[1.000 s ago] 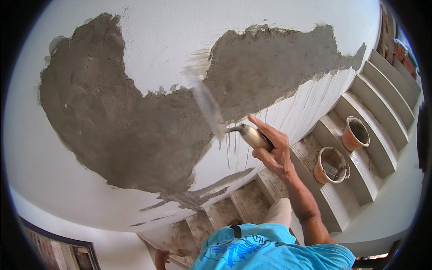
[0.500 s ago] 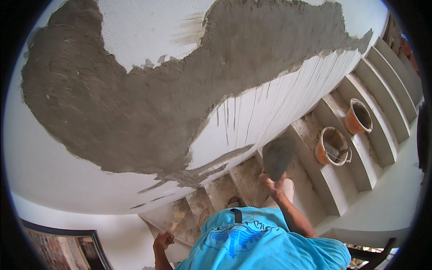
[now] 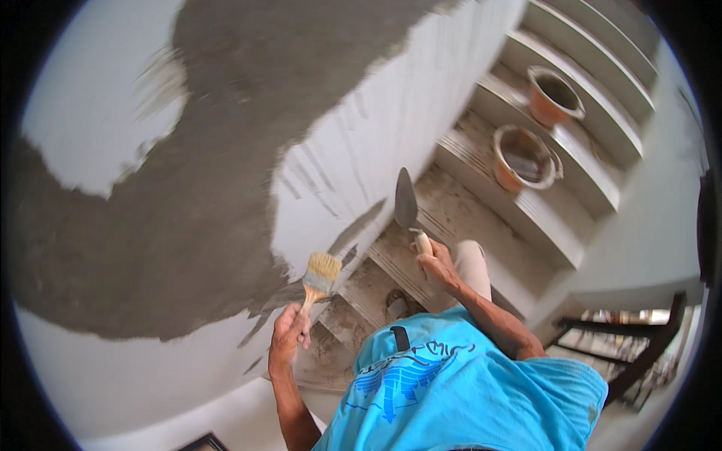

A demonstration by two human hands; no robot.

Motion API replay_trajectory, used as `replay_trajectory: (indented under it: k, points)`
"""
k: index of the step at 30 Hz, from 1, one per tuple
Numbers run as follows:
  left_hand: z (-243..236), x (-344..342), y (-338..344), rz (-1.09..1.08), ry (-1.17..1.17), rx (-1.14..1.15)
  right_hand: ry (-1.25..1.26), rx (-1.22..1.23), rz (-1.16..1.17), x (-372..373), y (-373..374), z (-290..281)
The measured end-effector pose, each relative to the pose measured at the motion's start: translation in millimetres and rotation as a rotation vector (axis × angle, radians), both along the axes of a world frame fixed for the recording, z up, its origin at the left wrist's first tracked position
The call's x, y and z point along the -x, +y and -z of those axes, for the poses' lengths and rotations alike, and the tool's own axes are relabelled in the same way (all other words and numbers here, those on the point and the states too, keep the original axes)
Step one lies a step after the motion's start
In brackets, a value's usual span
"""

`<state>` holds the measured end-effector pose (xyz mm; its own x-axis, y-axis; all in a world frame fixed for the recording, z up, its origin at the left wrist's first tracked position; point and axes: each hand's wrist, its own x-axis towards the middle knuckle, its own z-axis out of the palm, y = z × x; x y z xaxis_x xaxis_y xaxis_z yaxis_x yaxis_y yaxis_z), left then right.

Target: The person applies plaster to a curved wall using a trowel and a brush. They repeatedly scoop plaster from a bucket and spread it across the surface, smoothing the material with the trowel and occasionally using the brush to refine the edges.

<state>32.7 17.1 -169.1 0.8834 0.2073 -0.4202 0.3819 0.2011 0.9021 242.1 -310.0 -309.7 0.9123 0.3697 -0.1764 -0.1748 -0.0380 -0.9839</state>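
Note:
My left hand point(image 3: 288, 334) is closed round the wooden handle of a wide paintbrush point(image 3: 321, 274), its pale bristles pointing up in front of the wall. Closed on a light handle, my right hand point(image 3: 438, 263) holds a pointed trowel point(image 3: 406, 199) with its grey blade up and seen at a slant. Both tools are apart from the wall, as far as I can see. A broad, irregular patch of grey mortar point(image 3: 203, 165) covers much of the white wall point(image 3: 361, 143), and grey streaks run down below its edge.
Dusty stairs point(image 3: 489, 248) climb toward the upper right. On them stand an orange bucket point(image 3: 511, 167) with grey residue inside and a second orange bucket point(image 3: 553, 98) one step higher. A dark railing point(image 3: 654, 346) is at the lower right. My foot point(image 3: 397, 302) rests on a lower step.
My left hand has lifted the paintbrush up and toward the wall. My right hand has moved left and turned the trowel, its blade now narrower to view. The whole view has shifted.

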Motion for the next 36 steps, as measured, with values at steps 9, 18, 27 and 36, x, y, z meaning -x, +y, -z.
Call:
replay_trajectory:
  k: [9, 18, 27, 36]
  points:
    - [9.4, -161.3, -60.4, 0.230, -0.060, -0.316, 0.193, -0.049, 0.424, 17.8, -77.9, 3.5]
    - [-8.2, -221.4, -109.2, 0.236, -0.081, -0.309, 0.246, -0.089, 0.518, 8.3, -116.3, 49.5]
    - [-70.5, -224.9, -100.2, 0.142, -0.238, -0.404, 0.043, 0.196, 0.368, -5.2, -115.8, 34.8]
    - [-173.8, -143.6, -48.8, -0.235, -0.385, -0.826, 0.086, 0.191, 0.220, -19.5, -116.8, 64.5]
